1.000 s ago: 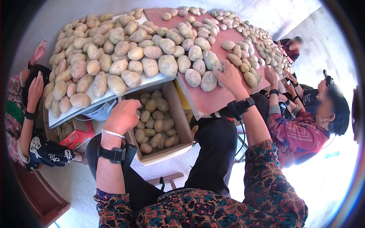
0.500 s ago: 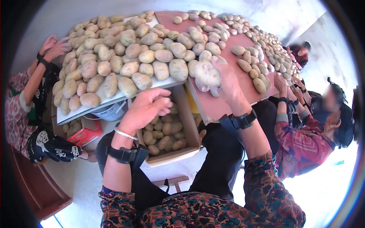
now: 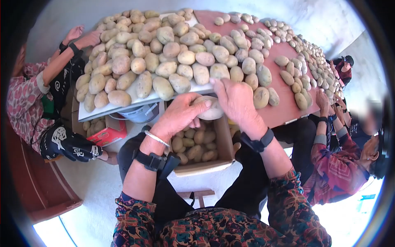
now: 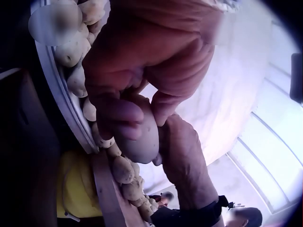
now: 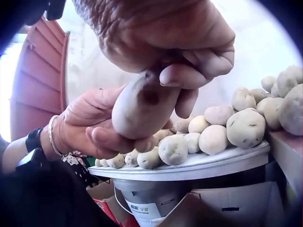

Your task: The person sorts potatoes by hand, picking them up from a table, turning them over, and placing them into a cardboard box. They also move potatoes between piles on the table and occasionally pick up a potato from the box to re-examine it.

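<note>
I hold one potato (image 3: 209, 110) with both hands, my left hand (image 3: 181, 114) and right hand (image 3: 235, 101) curled round it, above the box (image 3: 224, 142). The box has some potatoes already, but lots more wait on the white board (image 3: 123, 103)

Likely produce-sorting workspace: potatoes (image 3: 173, 61) heaped on tables (image 3: 288, 111), boxed below, several seated sorters.

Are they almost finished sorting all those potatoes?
Not nearly. The open cardboard box below the boards already holds a layer of potatoes. Right now the left hand and right hand grip one pale oval potato above it. Heaps of potatoes remain on the white board and red-brown board.
</note>
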{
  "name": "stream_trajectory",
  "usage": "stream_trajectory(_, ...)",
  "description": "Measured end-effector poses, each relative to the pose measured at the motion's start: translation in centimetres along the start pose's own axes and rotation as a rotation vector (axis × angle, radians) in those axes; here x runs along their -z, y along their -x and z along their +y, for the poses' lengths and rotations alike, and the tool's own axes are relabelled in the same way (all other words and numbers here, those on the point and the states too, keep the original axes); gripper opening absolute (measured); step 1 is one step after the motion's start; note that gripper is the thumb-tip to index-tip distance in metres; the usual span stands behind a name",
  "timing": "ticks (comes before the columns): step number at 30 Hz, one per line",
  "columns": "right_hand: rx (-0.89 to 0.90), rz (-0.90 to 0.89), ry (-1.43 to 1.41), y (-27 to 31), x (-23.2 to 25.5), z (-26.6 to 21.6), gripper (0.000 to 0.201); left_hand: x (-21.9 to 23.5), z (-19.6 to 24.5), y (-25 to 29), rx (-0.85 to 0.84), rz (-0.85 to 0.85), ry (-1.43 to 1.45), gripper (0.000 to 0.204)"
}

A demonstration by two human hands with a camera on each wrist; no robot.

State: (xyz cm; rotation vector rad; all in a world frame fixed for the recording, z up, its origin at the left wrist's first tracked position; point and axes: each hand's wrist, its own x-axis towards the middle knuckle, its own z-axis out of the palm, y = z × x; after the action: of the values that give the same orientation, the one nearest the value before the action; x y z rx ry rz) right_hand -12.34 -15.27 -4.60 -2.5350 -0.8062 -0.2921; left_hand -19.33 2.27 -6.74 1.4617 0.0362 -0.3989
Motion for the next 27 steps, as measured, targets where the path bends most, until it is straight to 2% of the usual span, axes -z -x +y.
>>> stream_trajectory(2, 0.034, 0.171, -0.053, -0.5, 0.3, 0.3, 0.042, -0.2, 0.2, 0.3, 0.086, 0.159, -0.485, 0.049)
stream_trajectory(3, 0.015, 0.203, -0.172, -0.9, 0.9, 0.1, 0.04, 0.0, -1.3, -0.2, -0.088, 0.267, -0.856, 0.037)
stream_trajectory(5, -0.051, 0.198, -0.352, -1.5, 1.5, 0.8, 0.041, -0.1, -3.7, -0.2, -0.145, 0.397, -1.174, 0.026)
stream_trajectory(6, -0.067, 0.189, -0.355, -1.5, 1.9, 0.7, 0.041, -0.2, -4.0, -0.2, -0.133, 0.382, -1.172, 0.026)
stream_trajectory(8, -0.119, 0.265, -0.576, -1.5, 2.2, 0.3, 0.039, 0.0, -3.7, -0.4, -0.066, 0.344, -1.152, 0.019)
stream_trajectory(9, -0.14, 0.262, -0.578, -1.4, 2.0, 0.7, 0.039, 0.2, -3.8, -0.6, -0.056, 0.325, -1.154, 0.019)
stream_trajectory(11, -0.069, 0.308, -0.546, -0.7, 1.3, 1.7, 0.038, 0.2, -4.4, -1.1, -0.063, 0.235, -1.188, 0.02)
stream_trajectory(13, -0.116, 0.288, -0.555, 0.2, 1.6, 1.5, 0.035, -0.2, -3.8, -1.3, 0.061, 0.103, -1.191, 0.024)
stream_trajectory(15, -0.195, 0.214, -0.705, 0.8, 2.5, 1.1, 0.023, -0.8, -4.2, -1.6, 0.057, 0.023, -1.173, 0.025)
stream_trajectory(18, -0.15, 0.272, -0.671, 1.1, 2.6, 1.7, 0.027, -2.1, -6.1, -2.2, 0.128, -0.083, -1.117, 0.029)
stream_trajectory(22, -0.044, 0.383, -0.507, 0.9, 2.7, 2.4, 0.025, -4.2, -7.8, -2.5, 0.16, -0.056, -1.037, 0.029)
stream_trajectory(23, -0.049, 0.387, -0.509, 0.6, 2.4, 3.0, 0.025, -4.1, -8.4, -3.0, 0.106, -0.038, -1.049, 0.029)
stream_trajectory(25, 0.178, 0.492, -0.537, -0.1, 2.0, 3.6, 0.024, -4.3, -7.6, -3.0, 0.051, -0.027, -1.064, 0.029)
stream_trajectory(26, 0.174, 0.496, -0.534, 0.2, 2.1, 4.0, 0.024, -4.1, -7.0, -3.0, 0.051, 0.003, -1.113, 0.028)
stream_trajectory(27, 0.046, 0.422, -0.626, 0.5, 2.9, 3.3, 0.024, -4.1, -6.3, -2.8, 0.05, 0.034, -1.16, 0.026)
